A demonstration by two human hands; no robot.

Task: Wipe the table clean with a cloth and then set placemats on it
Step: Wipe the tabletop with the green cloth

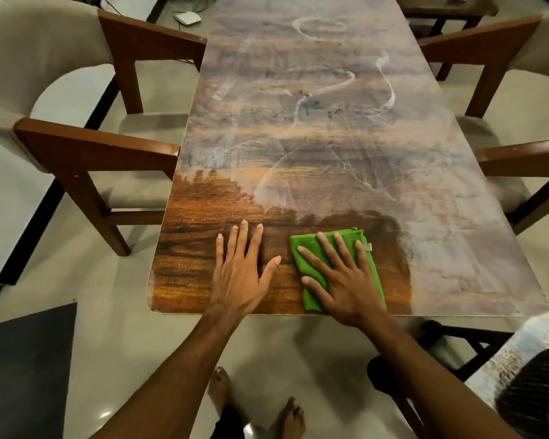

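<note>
Wiping step, early: right hand (343, 280), fingers spread, presses green cloth (311, 248) flat; left hand (238, 277) (fingers spread too) braces on counter (330, 147). Next, probably: strokes toward the hazy far surface.

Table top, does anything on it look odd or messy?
Yes. A whitish film with swirl marks covers most of the table; only the near patch around the green cloth under the right hand shows clean wood.
</note>
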